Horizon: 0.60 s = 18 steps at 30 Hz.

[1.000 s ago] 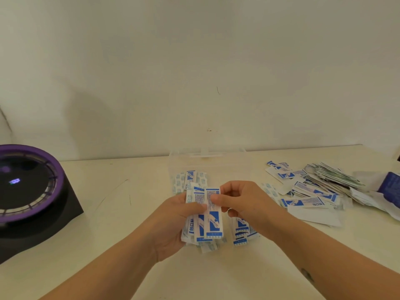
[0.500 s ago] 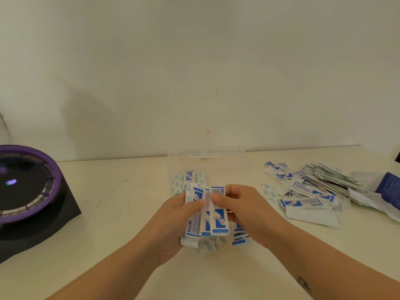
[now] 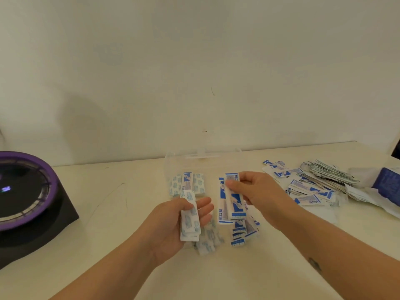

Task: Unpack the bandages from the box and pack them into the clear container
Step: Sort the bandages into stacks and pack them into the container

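Observation:
My left hand (image 3: 173,221) holds a small stack of white and pale-blue bandage strips (image 3: 190,215) with the thumb over it. My right hand (image 3: 257,191) pinches a few blue-printed strips (image 3: 230,202) by their top end, just right of the left hand. The clear container (image 3: 201,158) stands open behind both hands, with a few bandages (image 3: 187,184) lying in it. More loose strips (image 3: 242,233) lie on the table under my hands. The blue bandage box (image 3: 387,181) sits at the far right.
A heap of loose bandages (image 3: 311,187) spreads over the table at the right, next to the box. A black device with a purple ring (image 3: 23,191) stands at the left edge. The wall runs close behind the container.
The one bundle that both hands held together has been split. My left hand kept part of it and my right hand moved right with the blue-printed strips.

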### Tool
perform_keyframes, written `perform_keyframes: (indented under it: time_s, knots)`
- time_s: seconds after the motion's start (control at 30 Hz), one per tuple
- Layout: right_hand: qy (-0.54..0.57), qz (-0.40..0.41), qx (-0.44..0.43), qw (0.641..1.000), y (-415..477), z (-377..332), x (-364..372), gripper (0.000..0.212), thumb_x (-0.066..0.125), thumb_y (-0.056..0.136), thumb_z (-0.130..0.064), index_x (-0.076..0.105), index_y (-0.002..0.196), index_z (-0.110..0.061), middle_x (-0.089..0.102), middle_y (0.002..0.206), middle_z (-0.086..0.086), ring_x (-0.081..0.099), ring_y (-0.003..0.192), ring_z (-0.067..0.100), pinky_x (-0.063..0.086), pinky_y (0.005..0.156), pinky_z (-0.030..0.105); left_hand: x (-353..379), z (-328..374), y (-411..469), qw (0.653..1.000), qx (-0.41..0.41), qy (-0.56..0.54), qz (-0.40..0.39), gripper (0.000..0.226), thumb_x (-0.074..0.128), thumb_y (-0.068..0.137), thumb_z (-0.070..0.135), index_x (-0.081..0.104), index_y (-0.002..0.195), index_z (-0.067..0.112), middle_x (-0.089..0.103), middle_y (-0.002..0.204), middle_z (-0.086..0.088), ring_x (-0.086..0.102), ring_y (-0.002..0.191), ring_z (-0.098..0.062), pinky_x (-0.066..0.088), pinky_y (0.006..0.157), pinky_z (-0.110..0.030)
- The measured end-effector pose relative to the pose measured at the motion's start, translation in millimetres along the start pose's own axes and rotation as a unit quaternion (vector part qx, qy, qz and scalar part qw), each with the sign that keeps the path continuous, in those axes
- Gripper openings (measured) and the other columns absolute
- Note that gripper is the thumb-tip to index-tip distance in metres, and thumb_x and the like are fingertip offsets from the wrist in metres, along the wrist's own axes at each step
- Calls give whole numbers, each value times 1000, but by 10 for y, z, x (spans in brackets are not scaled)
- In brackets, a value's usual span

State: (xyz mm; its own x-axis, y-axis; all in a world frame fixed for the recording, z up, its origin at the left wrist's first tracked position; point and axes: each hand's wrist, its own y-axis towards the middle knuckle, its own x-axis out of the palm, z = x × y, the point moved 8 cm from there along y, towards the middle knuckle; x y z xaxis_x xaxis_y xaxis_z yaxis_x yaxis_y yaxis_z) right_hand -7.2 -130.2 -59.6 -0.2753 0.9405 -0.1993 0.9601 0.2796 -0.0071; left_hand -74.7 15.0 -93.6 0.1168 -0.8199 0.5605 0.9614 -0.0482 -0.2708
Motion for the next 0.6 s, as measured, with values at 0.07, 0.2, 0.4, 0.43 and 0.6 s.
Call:
perform_keyframes:
  time_s: [0.07, 0.2, 0.4, 0.43, 0.6]
  knots:
    - [-80, 2, 8, 997, 25, 57, -87, 16, 65, 87, -23, 64, 102, -17, 69, 71, -9, 62, 52, -4, 42, 45, 8, -47, -7, 26, 1000, -3, -12, 13, 51, 30, 89, -10, 36, 138, 1, 70, 100, -21, 71, 85, -28, 60, 67, -36]
    - [-321, 65, -47, 944, -9, 148, -192, 43, 59, 88, -38, 49, 128, -28, 53, 115, -11, 48, 88, 1, 40, 78, 16, -21, -10, 5, 999, 13, 47, -10, 46, 32, 93, -12, 42, 136, 3, 71, 103, -15, 71, 90, -26, 60, 67, -31]
    - [-115, -42, -37, 992, -68, 1, 262, 24, 67, 81, -41, 67, 98, -24, 68, 81, -13, 60, 64, -2, 41, 55, 12, 92, -16, -82, 982, 53, 179, -29, 32, 52, 91, -1, 57, 116, 18, 73, 99, -8, 71, 87, -19, 55, 59, -23]
    - [-78, -63, -22, 995, -83, 29, 356, 20, 70, 80, -34, 69, 93, -19, 70, 76, -8, 61, 60, 0, 41, 51, 11, 91, -7, -90, 978, 63, 199, -26, 32, 54, 90, 1, 59, 117, 19, 73, 97, -8, 71, 82, -18, 53, 56, -22]
    - [-10, -57, -7, 998, -61, 85, 391, 19, 70, 82, -21, 70, 91, -5, 69, 64, -3, 58, 49, -1, 38, 45, 8, 69, 37, -73, 979, 67, 192, -26, 27, 44, 96, 6, 59, 116, 17, 72, 99, -12, 69, 83, -22, 57, 70, -33]
